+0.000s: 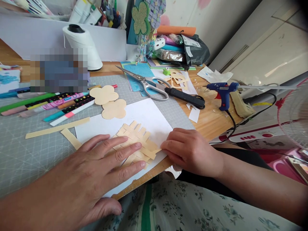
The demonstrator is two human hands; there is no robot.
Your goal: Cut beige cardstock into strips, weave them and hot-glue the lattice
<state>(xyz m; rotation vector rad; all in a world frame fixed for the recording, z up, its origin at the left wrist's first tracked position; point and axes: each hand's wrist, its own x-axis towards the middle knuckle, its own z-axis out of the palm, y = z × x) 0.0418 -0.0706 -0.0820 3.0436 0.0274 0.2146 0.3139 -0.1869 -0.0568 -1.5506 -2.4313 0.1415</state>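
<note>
A woven piece of cream paper strips (134, 132) lies on a white sheet of paper (149, 110) at the table's front edge. My left hand (103, 163) rests over its near left part with fingers spread, pressing it flat. At its right side, my right hand (185, 149) is closed, its fingertips pinched on the end of a cream paper strip (157, 150). Two cream paper butterfly cutouts (114, 109) sit on the sheet's far left corner. Two loose cream strips (57, 127) lie to the left on the grey cutting mat (19, 154).
Scissors (148, 85) and a black-handled cutter (185, 97) lie beyond the sheet. A blue glue gun (222, 91) with a cord stands at the right edge. Several markers (69, 107) and a white thread cone (83, 48) are at left. A pink-rimmed fan (293, 112) is far right.
</note>
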